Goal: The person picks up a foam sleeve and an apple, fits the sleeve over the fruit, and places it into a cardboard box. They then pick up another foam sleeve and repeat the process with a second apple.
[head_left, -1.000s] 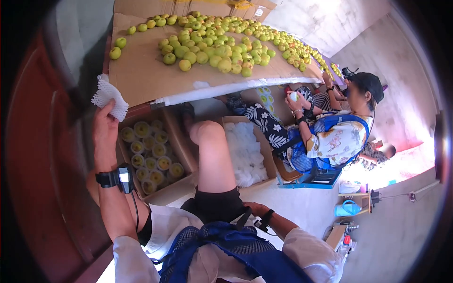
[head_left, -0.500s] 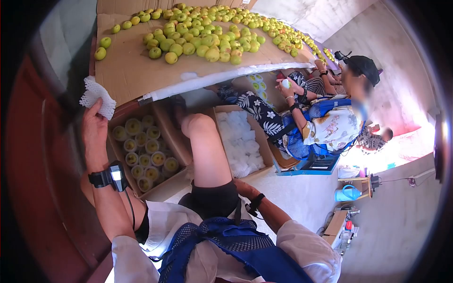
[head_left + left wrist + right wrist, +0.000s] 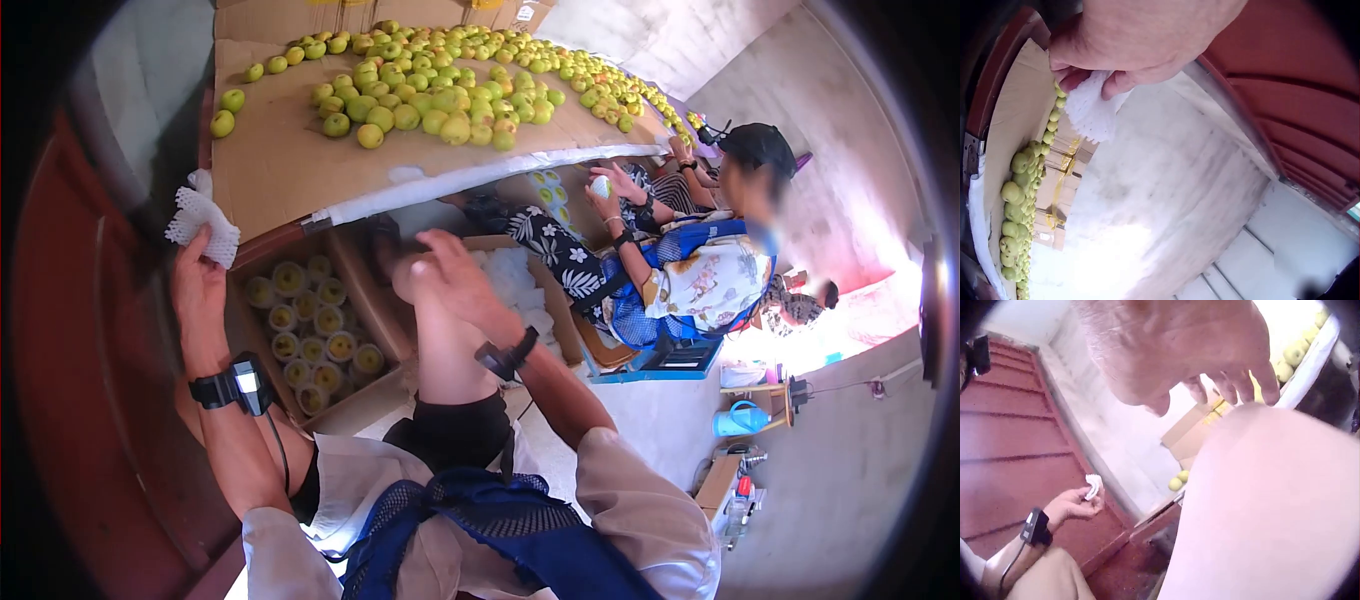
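Observation:
My left hand (image 3: 200,290) pinches a white foam net sleeve (image 3: 203,222) between thumb and fingers at the table's near left corner. The left wrist view shows the netting (image 3: 1092,112) fanning out below the fingertips, with no fruit visible in it. Over my raised knee (image 3: 1260,487), my right hand (image 3: 462,285) has its fingers spread and holds nothing. Yellow-green apples (image 3: 455,128) lie heaped on the cardboard-covered table (image 3: 290,180). Below the table edge stands a carton (image 3: 375,300) of apples in white foam wraps.
A second carton (image 3: 562,310), filled with white foam nets, stands right of my knee. Beyond it a seated person (image 3: 700,275) in a blue vest holds a wrapped fruit (image 3: 600,186). A red door (image 3: 90,350) is close on my left. A blue kettle (image 3: 742,418) stands at the right.
My right hand has risen from beside my thigh to over the knee, its fingers spreading. The left hand keeps the foam net in about the same place. The view has shifted slightly.

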Demonstrator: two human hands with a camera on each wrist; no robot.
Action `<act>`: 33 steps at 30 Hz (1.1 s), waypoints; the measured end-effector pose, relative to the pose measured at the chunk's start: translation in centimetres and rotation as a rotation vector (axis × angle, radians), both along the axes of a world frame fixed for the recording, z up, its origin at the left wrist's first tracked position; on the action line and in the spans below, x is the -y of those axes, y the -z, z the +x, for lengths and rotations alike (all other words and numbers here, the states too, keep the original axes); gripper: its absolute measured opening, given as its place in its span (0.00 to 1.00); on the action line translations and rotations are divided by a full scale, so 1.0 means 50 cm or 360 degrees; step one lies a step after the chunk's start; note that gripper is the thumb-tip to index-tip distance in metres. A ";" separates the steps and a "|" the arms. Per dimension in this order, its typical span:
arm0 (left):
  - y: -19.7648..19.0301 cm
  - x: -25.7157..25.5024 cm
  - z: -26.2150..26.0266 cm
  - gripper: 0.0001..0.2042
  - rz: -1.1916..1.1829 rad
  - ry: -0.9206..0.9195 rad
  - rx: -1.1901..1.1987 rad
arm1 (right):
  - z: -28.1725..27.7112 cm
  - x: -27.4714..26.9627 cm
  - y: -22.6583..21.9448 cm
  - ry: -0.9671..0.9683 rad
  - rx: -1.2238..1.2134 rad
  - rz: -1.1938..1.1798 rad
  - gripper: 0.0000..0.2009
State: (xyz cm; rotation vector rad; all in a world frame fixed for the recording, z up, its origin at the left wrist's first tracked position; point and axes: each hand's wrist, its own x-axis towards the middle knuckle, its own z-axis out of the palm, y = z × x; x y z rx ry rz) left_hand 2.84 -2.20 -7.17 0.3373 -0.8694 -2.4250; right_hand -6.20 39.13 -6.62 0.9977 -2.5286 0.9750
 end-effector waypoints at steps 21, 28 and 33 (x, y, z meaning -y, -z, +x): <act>-0.006 0.034 0.025 0.17 0.0216 -0.0159 -0.0008 | -0.102 0.005 0.041 -0.0683 0.0957 -0.0057 0.14; -0.022 0.030 0.038 0.16 0.0257 -0.0213 0.0089 | -0.101 0.006 0.046 -0.0646 0.0919 -0.0093 0.14; -0.007 0.055 0.035 0.16 0.0290 -0.0141 0.0032 | -0.101 0.007 0.058 -0.0665 0.0856 -0.0128 0.13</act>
